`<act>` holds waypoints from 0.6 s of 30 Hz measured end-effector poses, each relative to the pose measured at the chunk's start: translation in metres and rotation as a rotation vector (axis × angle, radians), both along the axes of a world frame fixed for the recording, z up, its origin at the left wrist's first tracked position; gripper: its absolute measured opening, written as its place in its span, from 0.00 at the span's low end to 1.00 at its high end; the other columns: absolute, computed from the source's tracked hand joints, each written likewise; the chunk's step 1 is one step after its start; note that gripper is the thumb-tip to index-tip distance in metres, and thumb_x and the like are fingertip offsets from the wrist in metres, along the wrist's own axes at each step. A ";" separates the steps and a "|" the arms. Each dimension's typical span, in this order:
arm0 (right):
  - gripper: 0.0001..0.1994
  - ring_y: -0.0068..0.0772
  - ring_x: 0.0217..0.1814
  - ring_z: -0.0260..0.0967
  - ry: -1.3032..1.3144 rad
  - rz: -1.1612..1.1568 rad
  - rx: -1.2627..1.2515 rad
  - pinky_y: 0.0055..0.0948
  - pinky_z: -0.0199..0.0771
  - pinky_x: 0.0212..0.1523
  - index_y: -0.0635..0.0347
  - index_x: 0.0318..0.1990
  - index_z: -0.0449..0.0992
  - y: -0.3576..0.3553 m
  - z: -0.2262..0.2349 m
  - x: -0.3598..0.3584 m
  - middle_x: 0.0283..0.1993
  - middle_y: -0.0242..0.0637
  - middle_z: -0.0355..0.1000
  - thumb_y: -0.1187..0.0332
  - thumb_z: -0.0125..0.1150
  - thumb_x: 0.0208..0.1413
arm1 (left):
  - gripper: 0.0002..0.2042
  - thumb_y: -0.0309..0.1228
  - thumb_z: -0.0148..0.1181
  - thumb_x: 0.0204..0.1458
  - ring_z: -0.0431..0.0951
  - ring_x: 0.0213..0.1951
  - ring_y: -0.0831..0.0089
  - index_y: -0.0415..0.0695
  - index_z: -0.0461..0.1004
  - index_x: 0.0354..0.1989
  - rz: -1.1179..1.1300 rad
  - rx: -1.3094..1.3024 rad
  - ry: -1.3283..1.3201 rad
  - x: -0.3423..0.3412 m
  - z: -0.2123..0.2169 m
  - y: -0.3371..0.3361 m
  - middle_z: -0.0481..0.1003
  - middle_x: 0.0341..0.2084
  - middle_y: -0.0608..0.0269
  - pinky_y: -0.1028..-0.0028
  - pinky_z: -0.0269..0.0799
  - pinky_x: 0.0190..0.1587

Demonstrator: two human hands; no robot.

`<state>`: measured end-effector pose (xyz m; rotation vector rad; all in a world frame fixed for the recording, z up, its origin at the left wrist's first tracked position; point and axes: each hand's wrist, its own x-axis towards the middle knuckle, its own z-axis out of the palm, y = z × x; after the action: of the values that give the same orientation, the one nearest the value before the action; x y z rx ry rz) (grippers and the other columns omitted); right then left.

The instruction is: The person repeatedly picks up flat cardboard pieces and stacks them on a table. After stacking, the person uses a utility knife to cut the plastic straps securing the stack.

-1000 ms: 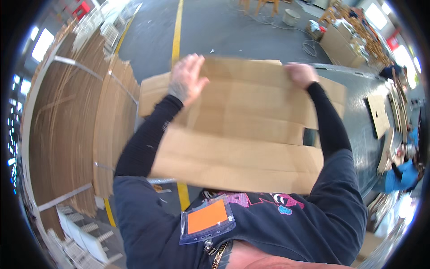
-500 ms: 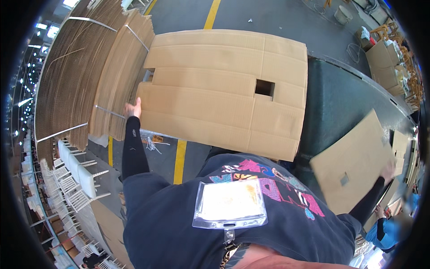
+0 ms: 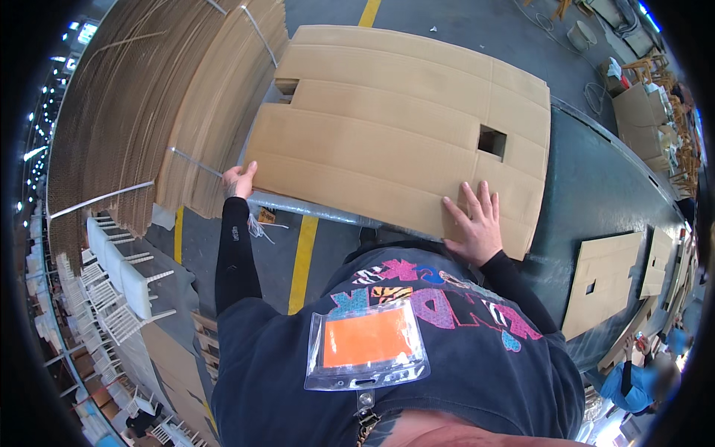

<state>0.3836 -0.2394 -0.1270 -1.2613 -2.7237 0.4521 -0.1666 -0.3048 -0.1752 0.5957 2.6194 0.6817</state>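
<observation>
A large flat brown cardboard sheet lies in front of me, with fold lines, a square cutout toward its right end and a notch in its left edge. My left hand grips its near left corner, thumb on the edge; the fingers are partly hidden. My right hand rests flat on the sheet's near right part, fingers spread, below the cutout. To the right, a smaller-looking cardboard sheet with a square hole lies on the dark green tabletop, apart from my hands.
Tall strapped stacks of cardboard stand close at the left. Beyond the loose sheet is another cardboard piece, and a person in blue works at the far right. White chairs stand at lower left. Yellow lines mark the floor.
My right hand has let go of the other cardboard sheet, now lying flat on the right, and has come onto the large sheet. The large sheet appears shifted right and turned slightly clockwise.
</observation>
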 end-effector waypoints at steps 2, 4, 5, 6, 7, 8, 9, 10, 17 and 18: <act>0.43 0.61 0.78 0.38 -0.016 0.024 0.044 0.63 0.41 0.73 0.38 0.65 0.68 -0.002 -0.004 0.001 0.74 0.44 0.51 0.61 0.75 0.32 | 0.33 0.54 0.71 0.43 0.78 0.50 0.50 0.33 0.78 0.46 -0.110 -0.071 0.154 0.008 -0.001 0.007 0.78 0.45 0.41 0.60 0.72 0.54; 0.41 0.61 0.78 0.41 -0.015 0.050 0.098 0.62 0.44 0.73 0.40 0.64 0.69 -0.005 -0.008 0.003 0.74 0.44 0.52 0.63 0.73 0.33 | 0.33 0.54 0.70 0.43 0.78 0.49 0.51 0.34 0.79 0.46 -0.171 -0.065 0.164 0.013 0.011 0.011 0.79 0.43 0.41 0.59 0.72 0.52; 0.40 0.60 0.77 0.42 -0.012 0.068 0.122 0.62 0.45 0.72 0.40 0.64 0.70 -0.007 -0.010 0.002 0.73 0.44 0.53 0.64 0.73 0.34 | 0.33 0.55 0.70 0.43 0.78 0.48 0.51 0.34 0.79 0.45 -0.196 -0.066 0.171 0.014 0.015 0.010 0.79 0.42 0.41 0.59 0.72 0.52; 0.39 0.59 0.77 0.45 -0.011 0.071 0.126 0.60 0.47 0.72 0.41 0.63 0.71 -0.008 -0.008 0.002 0.73 0.44 0.55 0.65 0.72 0.35 | 0.31 0.56 0.68 0.44 0.79 0.45 0.51 0.36 0.80 0.42 -0.225 -0.041 0.225 0.012 0.019 0.007 0.80 0.38 0.43 0.58 0.73 0.50; 0.39 0.59 0.77 0.45 -0.016 0.080 0.151 0.60 0.48 0.72 0.41 0.63 0.70 -0.008 -0.008 0.000 0.73 0.43 0.55 0.64 0.73 0.35 | 0.30 0.56 0.67 0.45 0.80 0.45 0.52 0.36 0.81 0.41 -0.255 -0.036 0.214 0.010 0.022 0.007 0.80 0.37 0.44 0.58 0.73 0.49; 0.40 0.59 0.76 0.46 -0.024 0.088 0.176 0.60 0.49 0.72 0.40 0.63 0.70 -0.006 -0.007 -0.001 0.73 0.43 0.55 0.63 0.74 0.35 | 0.29 0.56 0.66 0.45 0.80 0.44 0.52 0.37 0.81 0.39 -0.286 -0.029 0.200 0.008 0.026 0.008 0.81 0.36 0.45 0.58 0.73 0.49; 0.40 0.59 0.76 0.46 -0.024 0.101 0.201 0.61 0.49 0.72 0.39 0.64 0.70 -0.005 -0.007 -0.002 0.73 0.42 0.55 0.63 0.74 0.35 | 0.28 0.55 0.66 0.46 0.80 0.43 0.52 0.38 0.82 0.38 -0.311 -0.024 0.194 0.002 0.026 0.007 0.81 0.34 0.46 0.58 0.73 0.48; 0.39 0.57 0.77 0.46 -0.047 0.094 0.194 0.59 0.50 0.72 0.40 0.63 0.70 -0.006 -0.006 -0.002 0.72 0.42 0.56 0.63 0.74 0.36 | 0.25 0.55 0.64 0.48 0.81 0.41 0.53 0.40 0.83 0.35 -0.349 0.003 0.305 0.002 0.024 0.004 0.81 0.33 0.49 0.59 0.73 0.47; 0.37 0.55 0.77 0.45 -0.099 0.059 0.135 0.58 0.48 0.73 0.38 0.65 0.69 -0.005 -0.012 -0.006 0.73 0.40 0.55 0.60 0.74 0.42 | 0.23 0.54 0.64 0.48 0.81 0.39 0.53 0.42 0.83 0.31 -0.403 -0.127 0.139 -0.002 0.011 -0.004 0.81 0.32 0.49 0.59 0.74 0.45; 0.38 0.55 0.77 0.45 -0.103 0.059 0.129 0.58 0.48 0.73 0.38 0.65 0.68 -0.006 -0.012 -0.005 0.73 0.40 0.55 0.59 0.74 0.42 | 0.23 0.53 0.64 0.49 0.81 0.40 0.53 0.42 0.83 0.32 -0.409 -0.150 0.135 0.002 0.013 -0.004 0.81 0.34 0.48 0.59 0.74 0.45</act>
<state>0.3782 -0.2450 -0.1387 -1.2061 -2.8289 0.2175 -0.1645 -0.3089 -0.1626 1.1197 2.5188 0.3245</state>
